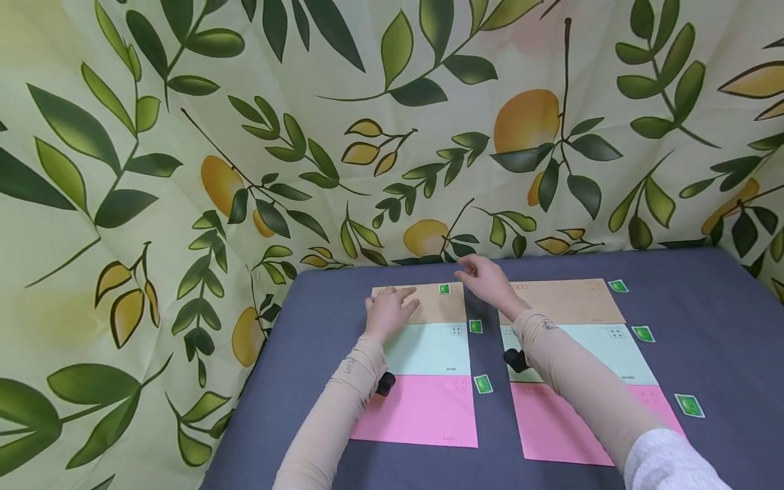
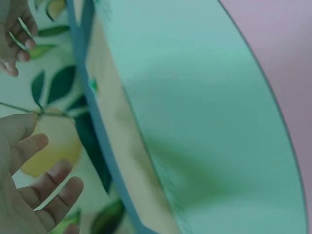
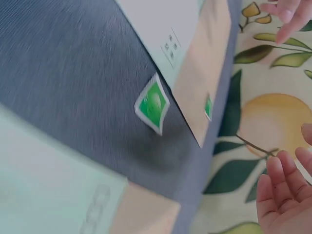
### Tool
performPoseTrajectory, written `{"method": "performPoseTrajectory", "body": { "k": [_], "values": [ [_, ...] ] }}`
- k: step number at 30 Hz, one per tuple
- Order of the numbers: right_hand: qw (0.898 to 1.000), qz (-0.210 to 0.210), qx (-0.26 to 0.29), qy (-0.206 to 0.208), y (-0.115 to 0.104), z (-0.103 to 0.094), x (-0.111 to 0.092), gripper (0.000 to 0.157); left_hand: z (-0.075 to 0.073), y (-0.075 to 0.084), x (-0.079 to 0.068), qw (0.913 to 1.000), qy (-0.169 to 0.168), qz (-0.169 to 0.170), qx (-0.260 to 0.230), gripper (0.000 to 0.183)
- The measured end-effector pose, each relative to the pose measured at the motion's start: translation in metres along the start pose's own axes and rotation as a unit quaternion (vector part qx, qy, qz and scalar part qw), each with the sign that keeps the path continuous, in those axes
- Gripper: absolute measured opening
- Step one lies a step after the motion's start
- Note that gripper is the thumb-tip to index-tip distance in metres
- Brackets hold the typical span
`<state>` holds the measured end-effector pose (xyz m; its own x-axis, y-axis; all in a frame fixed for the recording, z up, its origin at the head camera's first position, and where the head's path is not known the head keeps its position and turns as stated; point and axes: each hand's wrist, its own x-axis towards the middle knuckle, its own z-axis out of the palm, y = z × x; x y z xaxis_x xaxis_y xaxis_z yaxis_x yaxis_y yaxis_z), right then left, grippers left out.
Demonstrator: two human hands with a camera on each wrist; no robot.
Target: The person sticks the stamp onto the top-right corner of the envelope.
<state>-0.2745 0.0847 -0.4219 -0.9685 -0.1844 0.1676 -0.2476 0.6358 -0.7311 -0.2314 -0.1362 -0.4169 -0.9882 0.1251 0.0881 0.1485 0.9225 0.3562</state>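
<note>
My left hand (image 1: 388, 314) is over the left end of the tan envelope (image 1: 429, 309) in the left column. Its fingers look relaxed and spread in the left wrist view, with nothing between them. A green stamp (image 1: 444, 288) lies in that envelope's upper right corner. To the right, my right hand (image 1: 486, 280) hovers above the gap between the two columns, near the table's back edge. In the right wrist view its fingers (image 3: 287, 183) bend loosely and hold nothing visible. Nearest below it is a loose green stamp (image 3: 152, 105), slightly curled, beside the mint envelope (image 1: 422, 350).
Below lies a pink envelope (image 1: 429, 412) with another stamp (image 1: 483, 384) beside it. The right column has tan (image 1: 569, 303), mint (image 1: 594, 340) and pink (image 1: 551, 425) envelopes, with stamps (image 1: 643, 333) along their right side. Leaf-patterned cloth (image 1: 367, 170) hangs behind the dark table (image 1: 723, 306).
</note>
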Motion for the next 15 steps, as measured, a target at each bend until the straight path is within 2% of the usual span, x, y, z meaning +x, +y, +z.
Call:
{"method": "performPoseTrajectory", "body": {
  "k": [6, 15],
  "values": [
    [0.999, -0.019, -0.004, 0.031, 0.008, -0.035, -0.017, 0.037, 0.008, 0.033, 0.003, 0.9990, 0.008, 0.038, -0.023, 0.035],
    [0.998, -0.033, -0.020, 0.059, 0.033, -0.071, -0.043, 0.035, 0.026, 0.071, 0.000, 0.9960, -0.023, 0.067, -0.054, 0.036]
  ]
}}
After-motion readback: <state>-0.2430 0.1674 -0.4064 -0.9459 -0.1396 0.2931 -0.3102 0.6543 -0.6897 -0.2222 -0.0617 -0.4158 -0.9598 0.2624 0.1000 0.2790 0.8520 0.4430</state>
